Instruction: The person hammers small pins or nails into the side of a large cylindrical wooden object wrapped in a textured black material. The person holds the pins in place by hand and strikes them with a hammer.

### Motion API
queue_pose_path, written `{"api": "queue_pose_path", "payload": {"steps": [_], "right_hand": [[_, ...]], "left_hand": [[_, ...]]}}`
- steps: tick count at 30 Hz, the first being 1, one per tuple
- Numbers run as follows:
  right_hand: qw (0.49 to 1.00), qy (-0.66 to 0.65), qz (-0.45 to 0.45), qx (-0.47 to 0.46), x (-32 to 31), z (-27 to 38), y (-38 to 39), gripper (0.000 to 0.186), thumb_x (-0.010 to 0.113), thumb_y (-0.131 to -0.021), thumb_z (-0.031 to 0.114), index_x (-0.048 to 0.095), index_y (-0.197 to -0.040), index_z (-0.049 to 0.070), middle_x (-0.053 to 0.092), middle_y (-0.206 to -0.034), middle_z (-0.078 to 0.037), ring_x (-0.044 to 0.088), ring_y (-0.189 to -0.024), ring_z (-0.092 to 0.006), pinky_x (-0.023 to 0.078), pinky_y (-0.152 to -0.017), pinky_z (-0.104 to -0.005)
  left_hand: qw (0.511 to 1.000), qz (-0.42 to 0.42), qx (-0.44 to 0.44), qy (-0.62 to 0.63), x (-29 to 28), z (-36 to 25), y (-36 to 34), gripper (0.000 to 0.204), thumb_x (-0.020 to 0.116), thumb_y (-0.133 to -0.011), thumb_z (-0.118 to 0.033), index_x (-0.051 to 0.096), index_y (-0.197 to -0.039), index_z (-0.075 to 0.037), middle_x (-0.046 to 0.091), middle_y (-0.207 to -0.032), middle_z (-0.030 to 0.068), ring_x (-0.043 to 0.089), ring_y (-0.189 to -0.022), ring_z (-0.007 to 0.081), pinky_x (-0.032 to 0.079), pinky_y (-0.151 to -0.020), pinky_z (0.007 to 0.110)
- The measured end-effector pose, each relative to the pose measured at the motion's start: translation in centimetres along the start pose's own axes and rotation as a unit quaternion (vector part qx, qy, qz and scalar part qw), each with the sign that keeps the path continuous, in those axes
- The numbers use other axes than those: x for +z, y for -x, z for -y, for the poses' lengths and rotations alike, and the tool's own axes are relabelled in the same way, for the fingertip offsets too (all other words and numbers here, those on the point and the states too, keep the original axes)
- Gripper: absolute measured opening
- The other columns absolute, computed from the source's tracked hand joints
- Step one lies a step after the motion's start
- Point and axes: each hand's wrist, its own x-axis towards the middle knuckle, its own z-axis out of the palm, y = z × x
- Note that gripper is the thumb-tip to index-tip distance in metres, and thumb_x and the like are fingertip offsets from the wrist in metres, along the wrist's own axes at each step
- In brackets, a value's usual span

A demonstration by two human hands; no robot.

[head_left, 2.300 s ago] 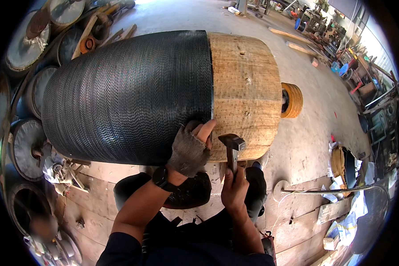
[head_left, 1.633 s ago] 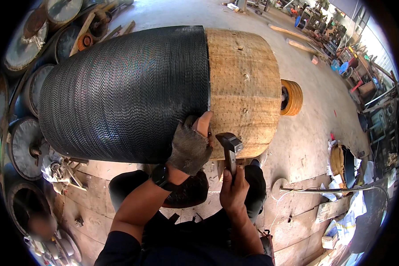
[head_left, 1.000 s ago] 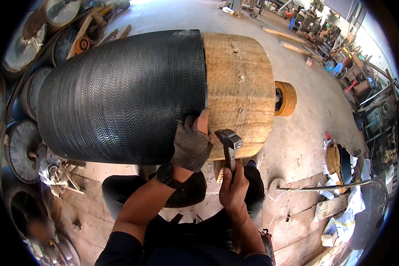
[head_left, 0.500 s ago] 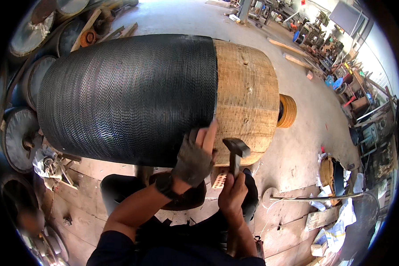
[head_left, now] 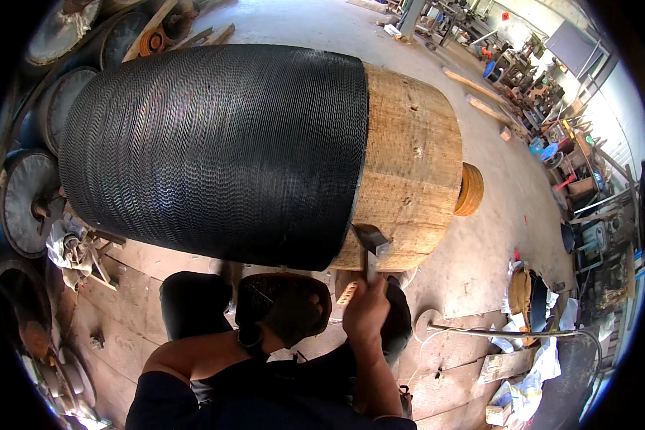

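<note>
A large roller lies across in front of me; its left part is covered by black ridged material (head_left: 215, 158) and its right part is bare tan layered material (head_left: 408, 158). My right hand (head_left: 367, 309) is closed round the handle of a hammer (head_left: 372, 242), whose head is by the lower edge of the tan part, near the black seam. My left hand (head_left: 292, 319), in a dark glove with bare fingertips, is down at a dark bowl-like container (head_left: 283, 281) between my knees. Its fingers look curled in shadow; anything in them is hidden.
A yellowish round shaft end (head_left: 470, 189) sticks out at the roller's right. Metal drums (head_left: 32, 204) line the left side. A thin metal rod (head_left: 494, 332) on a round base stands at right, near scraps and a wood block (head_left: 507, 364). Wooden beams (head_left: 473, 84) lie farther back.
My left hand has left the seam on the roller and dropped to the dark container. The hammer has moved slightly left and down with my right hand. The whole view has shifted a little.
</note>
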Motion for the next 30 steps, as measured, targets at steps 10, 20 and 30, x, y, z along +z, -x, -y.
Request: {"api": "queue_pose_path", "payload": {"steps": [10, 20, 30], "right_hand": [[0.963, 0.022, -0.161, -0.214, 0.3, -0.6, -0.1, 0.020, 0.048, -0.100, 0.019, 0.053, -0.097, 0.001, 0.055, -0.066, -0.016, 0.052, -0.051, -0.0368, 0.044, -0.049, -0.0412], [0.972, -0.158, -0.147, -0.091, 0.8, -0.3, 0.8, 0.019, 0.049, -0.098, 0.014, 0.052, -0.086, 0.001, 0.051, -0.063, -0.005, 0.049, -0.054, -0.0173, 0.037, -0.048, -0.0326], [0.956, -0.193, -0.170, -0.141, 0.3, 0.0, 0.5, 0.025, 0.043, -0.102, 0.023, 0.049, -0.093, 0.000, 0.053, -0.064, -0.007, 0.047, -0.050, -0.0166, 0.038, -0.045, -0.0320]], "left_hand": [[0.999, 0.005, -0.007, -0.053, 1.2, -0.5, -0.3, 0.016, 0.066, -0.078, -0.014, 0.073, -0.087, -0.002, 0.068, -0.084, 0.0134, 0.065, -0.085, 0.0294, 0.051, -0.069, 0.045], [0.998, 0.055, 0.022, -0.032, -1.6, -0.1, -0.1, 0.021, 0.063, -0.085, -0.013, 0.066, -0.097, 0.004, 0.064, -0.092, 0.0164, 0.062, -0.091, 0.0311, 0.050, -0.077, 0.045], [1.000, -0.012, 0.004, -0.010, -0.5, 0.1, 0.7, 0.016, 0.062, -0.088, -0.013, 0.064, -0.097, 0.001, 0.063, -0.088, 0.0152, 0.062, -0.082, 0.0303, 0.053, -0.069, 0.042]]}}
